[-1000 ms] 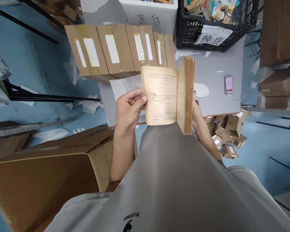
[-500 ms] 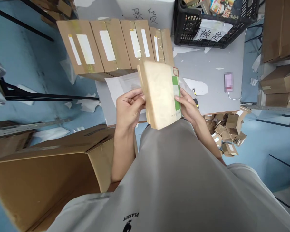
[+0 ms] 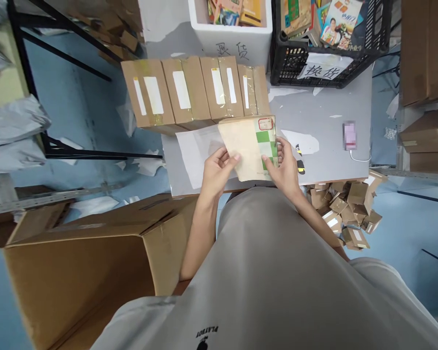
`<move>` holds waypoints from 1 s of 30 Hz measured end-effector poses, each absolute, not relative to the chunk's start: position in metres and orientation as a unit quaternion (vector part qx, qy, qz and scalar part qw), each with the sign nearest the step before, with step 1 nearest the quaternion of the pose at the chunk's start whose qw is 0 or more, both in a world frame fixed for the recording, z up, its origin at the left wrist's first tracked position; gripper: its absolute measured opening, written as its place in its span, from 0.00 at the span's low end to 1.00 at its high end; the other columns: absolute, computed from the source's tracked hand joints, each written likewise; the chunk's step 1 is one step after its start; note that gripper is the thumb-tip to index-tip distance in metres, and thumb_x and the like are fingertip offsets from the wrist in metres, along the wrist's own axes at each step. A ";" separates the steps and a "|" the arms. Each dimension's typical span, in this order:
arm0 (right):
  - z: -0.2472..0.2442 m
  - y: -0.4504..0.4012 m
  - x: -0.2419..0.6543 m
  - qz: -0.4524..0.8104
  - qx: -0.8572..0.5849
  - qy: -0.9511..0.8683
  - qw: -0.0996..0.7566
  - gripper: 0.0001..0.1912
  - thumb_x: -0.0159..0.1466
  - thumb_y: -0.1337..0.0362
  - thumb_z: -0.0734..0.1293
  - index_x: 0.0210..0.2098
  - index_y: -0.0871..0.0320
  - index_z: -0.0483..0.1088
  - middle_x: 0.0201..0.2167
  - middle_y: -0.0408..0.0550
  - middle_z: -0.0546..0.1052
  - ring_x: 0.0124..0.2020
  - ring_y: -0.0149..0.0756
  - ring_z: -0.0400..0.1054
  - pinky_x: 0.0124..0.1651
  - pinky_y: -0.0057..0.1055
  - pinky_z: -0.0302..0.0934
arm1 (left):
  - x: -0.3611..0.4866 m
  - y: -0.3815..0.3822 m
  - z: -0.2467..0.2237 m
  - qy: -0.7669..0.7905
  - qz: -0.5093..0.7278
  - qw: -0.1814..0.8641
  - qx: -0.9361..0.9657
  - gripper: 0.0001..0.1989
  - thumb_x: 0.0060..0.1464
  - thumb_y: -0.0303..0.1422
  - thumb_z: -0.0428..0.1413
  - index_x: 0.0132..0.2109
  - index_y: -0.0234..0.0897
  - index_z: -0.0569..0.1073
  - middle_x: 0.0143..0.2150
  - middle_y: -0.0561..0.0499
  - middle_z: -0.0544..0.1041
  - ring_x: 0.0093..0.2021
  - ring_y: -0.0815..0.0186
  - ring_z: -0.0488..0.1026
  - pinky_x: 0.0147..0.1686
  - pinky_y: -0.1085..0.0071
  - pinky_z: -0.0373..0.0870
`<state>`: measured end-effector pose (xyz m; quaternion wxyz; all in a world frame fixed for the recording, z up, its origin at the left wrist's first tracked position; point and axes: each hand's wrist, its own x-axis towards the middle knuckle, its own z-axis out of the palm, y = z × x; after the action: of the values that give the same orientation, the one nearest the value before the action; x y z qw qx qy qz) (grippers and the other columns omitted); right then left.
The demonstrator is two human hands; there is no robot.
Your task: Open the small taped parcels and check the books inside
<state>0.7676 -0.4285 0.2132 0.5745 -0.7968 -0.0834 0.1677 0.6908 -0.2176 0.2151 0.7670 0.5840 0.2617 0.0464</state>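
A cream book (image 3: 241, 146) with a green checkered strip and a red stamp-like mark is held between my two hands, over the near edge of the grey table (image 3: 332, 155). My left hand (image 3: 219, 172) grips its left edge, thumb on top and fingers curled beneath. On the other side, my right hand (image 3: 282, 167) holds the right edge with its thumb across the green squares. White paper sheets (image 3: 195, 155) lie on the table under and left of the book.
Taped cardboard boxes (image 3: 188, 92) stand in a row behind the book. Beyond them are a white bin (image 3: 233, 41) and a black crate (image 3: 324, 73), both with books. A phone (image 3: 349, 135) lies at right. A large open carton (image 3: 87, 272) is at lower left; small boxes (image 3: 345, 209) are heaped right.
The book has tilted flatter, so its green strip and red mark show more fully. My left thumb has moved onto its face. The view has shifted, bringing more of the bins into sight.
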 end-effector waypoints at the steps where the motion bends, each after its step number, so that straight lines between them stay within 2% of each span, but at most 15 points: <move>1: 0.214 -0.427 0.768 0.162 -0.804 -0.087 0.566 0.42 0.72 0.39 0.75 0.78 0.45 0.62 0.72 0.57 0.77 0.73 0.59 0.73 0.76 0.62 0.70 | 0.692 -0.218 0.216 0.251 0.047 0.767 0.589 0.31 0.54 0.55 0.78 0.56 0.40 0.85 0.59 0.40 0.88 0.65 0.48 0.84 0.63 0.54 0.84; 4: 0.214 -0.426 0.775 0.150 -0.811 -0.102 0.556 0.40 0.73 0.40 0.73 0.78 0.45 0.63 0.73 0.57 0.77 0.73 0.58 0.73 0.76 0.60 0.70 | 0.695 -0.217 0.220 0.230 0.041 0.769 0.596 0.32 0.55 0.54 0.78 0.59 0.41 0.85 0.62 0.39 0.87 0.70 0.45 0.81 0.67 0.51 0.82; 7: 0.212 -0.425 0.786 0.143 -0.801 -0.110 0.570 0.39 0.72 0.41 0.72 0.77 0.47 0.65 0.75 0.57 0.75 0.75 0.57 0.72 0.79 0.59 0.67 | 0.696 -0.214 0.224 0.230 0.039 0.775 0.587 0.32 0.56 0.53 0.77 0.60 0.41 0.86 0.62 0.39 0.87 0.68 0.45 0.82 0.66 0.51 0.83; 10: 0.213 -0.423 0.797 0.164 -0.779 -0.099 0.598 0.38 0.71 0.41 0.72 0.74 0.50 0.68 0.74 0.58 0.76 0.74 0.56 0.72 0.80 0.58 0.64 | 0.699 -0.213 0.230 0.250 0.037 0.786 0.564 0.30 0.56 0.56 0.76 0.57 0.41 0.87 0.57 0.41 0.89 0.60 0.49 0.87 0.58 0.53 0.88; 13: 0.218 -0.420 0.805 0.214 -0.747 -0.079 0.625 0.31 0.72 0.43 0.70 0.68 0.50 0.73 0.69 0.54 0.81 0.72 0.54 0.73 0.80 0.56 0.64 | 0.704 -0.217 0.241 0.245 0.019 0.798 0.550 0.29 0.56 0.55 0.77 0.56 0.41 0.87 0.51 0.43 0.90 0.52 0.52 0.89 0.49 0.56 0.90; 17: 0.227 -0.416 0.808 0.275 -0.690 -0.022 0.669 0.25 0.71 0.44 0.68 0.62 0.48 0.76 0.64 0.48 0.84 0.71 0.53 0.73 0.78 0.55 0.67 | 0.714 -0.223 0.257 0.220 0.025 0.807 0.547 0.30 0.52 0.54 0.79 0.55 0.41 0.87 0.49 0.43 0.90 0.51 0.52 0.89 0.46 0.58 0.91; 22: 0.225 -0.413 0.806 0.301 -0.645 -0.013 0.702 0.29 0.70 0.39 0.67 0.61 0.49 0.76 0.63 0.49 0.85 0.71 0.52 0.74 0.77 0.54 0.69 | 0.724 -0.225 0.267 0.219 0.024 0.800 0.558 0.30 0.54 0.55 0.78 0.54 0.41 0.87 0.49 0.43 0.90 0.52 0.50 0.89 0.48 0.56 0.91; 26: 0.222 -0.414 0.805 0.297 -0.665 -0.049 0.684 0.34 0.71 0.33 0.64 0.62 0.50 0.76 0.63 0.52 0.85 0.70 0.54 0.76 0.76 0.57 0.70 | 0.727 -0.226 0.267 0.229 0.021 0.797 0.558 0.29 0.54 0.56 0.78 0.53 0.41 0.87 0.47 0.44 0.90 0.50 0.50 0.89 0.46 0.57 0.91; 30: 0.222 -0.417 0.805 0.308 -0.660 -0.039 0.684 0.35 0.71 0.31 0.64 0.60 0.50 0.77 0.63 0.52 0.85 0.70 0.53 0.76 0.75 0.56 0.71 | 0.726 -0.229 0.264 0.235 0.020 0.795 0.558 0.29 0.53 0.56 0.78 0.53 0.42 0.87 0.47 0.44 0.90 0.49 0.51 0.89 0.44 0.58 0.91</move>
<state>0.8048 -0.4165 0.2225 0.6837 -0.6601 -0.0393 0.3085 0.7261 -0.2286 0.2639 0.7954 0.5582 0.2353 0.0201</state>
